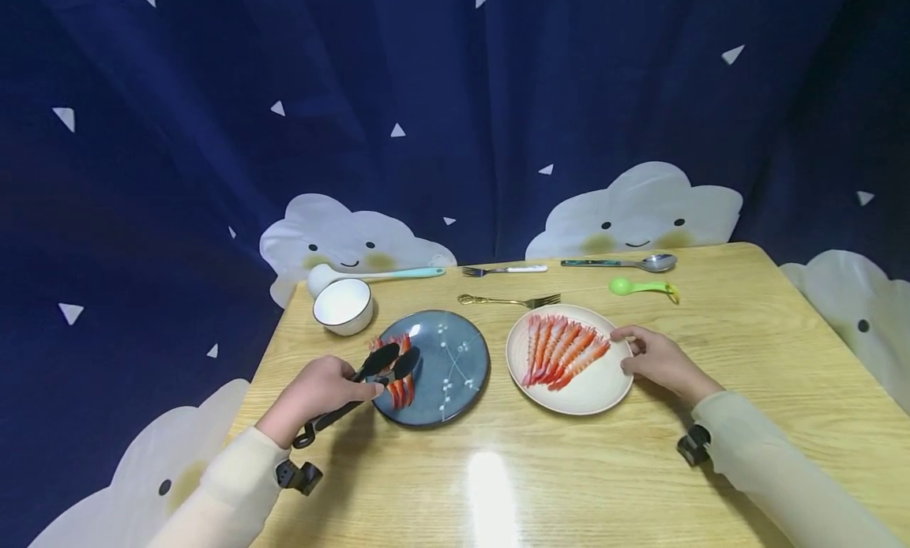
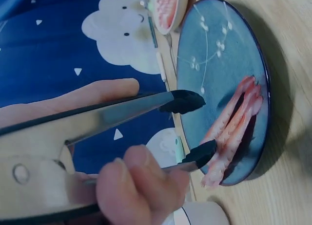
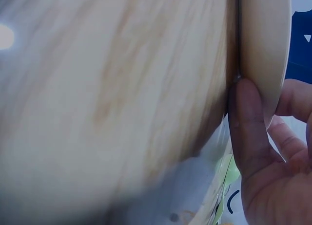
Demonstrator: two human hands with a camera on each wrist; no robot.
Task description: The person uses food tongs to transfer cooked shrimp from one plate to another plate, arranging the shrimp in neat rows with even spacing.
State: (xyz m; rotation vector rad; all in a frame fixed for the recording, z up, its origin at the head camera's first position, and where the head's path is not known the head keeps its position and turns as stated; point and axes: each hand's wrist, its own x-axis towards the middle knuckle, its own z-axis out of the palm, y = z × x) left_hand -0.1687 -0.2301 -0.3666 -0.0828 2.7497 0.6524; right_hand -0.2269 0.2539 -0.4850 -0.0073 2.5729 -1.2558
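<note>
My left hand [image 1: 329, 390] grips black-tipped tongs [image 2: 112, 115] whose jaws stand apart above the left part of a blue plate [image 1: 455, 366]. Beneath the tips, a few red-and-white shrimp [image 2: 231, 132] lie side by side on that plate, partly covered by the tongs in the head view. At the right, my right hand [image 1: 661, 364] holds the rim of a white plate [image 1: 604, 382], thumb [image 3: 249, 118] against its outer side and fingers at the edge. Several shrimp [image 1: 562, 348] are fanned out on the white plate.
A white bowl [image 1: 344, 305] and a ladle with a turquoise handle [image 1: 412, 273] stand behind the blue plate. Along the back lie a white-handled fork [image 1: 506, 270], a gold fork [image 1: 512, 301], a large spoon [image 1: 626, 263] and a green spoon [image 1: 640, 287]. A curtain [image 1: 455, 98] hangs behind.
</note>
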